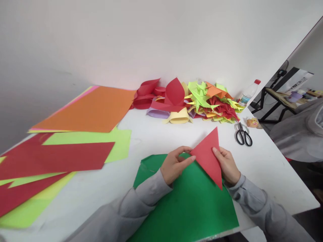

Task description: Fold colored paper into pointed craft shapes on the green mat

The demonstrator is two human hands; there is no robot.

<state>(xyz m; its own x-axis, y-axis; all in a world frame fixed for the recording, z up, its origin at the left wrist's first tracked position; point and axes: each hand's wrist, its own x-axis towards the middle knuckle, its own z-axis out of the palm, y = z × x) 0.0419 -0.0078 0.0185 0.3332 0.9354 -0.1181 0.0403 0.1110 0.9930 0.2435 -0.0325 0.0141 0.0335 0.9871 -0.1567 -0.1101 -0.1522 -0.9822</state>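
A red sheet of paper (208, 156), folded into a triangle, is held up between my two hands. My left hand (175, 164) pinches its left corner between thumb and fingers. On the right edge, my right hand (227, 164) grips the paper with the thumb on the front face and the fingers behind it, hidden. Below both hands lies a green mat (199, 205) at the front of the white table (148, 137).
Coloured sheets (55, 156) and an orange stack (93, 109) cover the left side. Curled red paper (174, 94) and folded pieces (212, 99) line the wall. Black-handled scissors (243, 136), a small packet (253, 122) and a bottle (248, 92) are at right, near a person's grey sleeve (297, 129).
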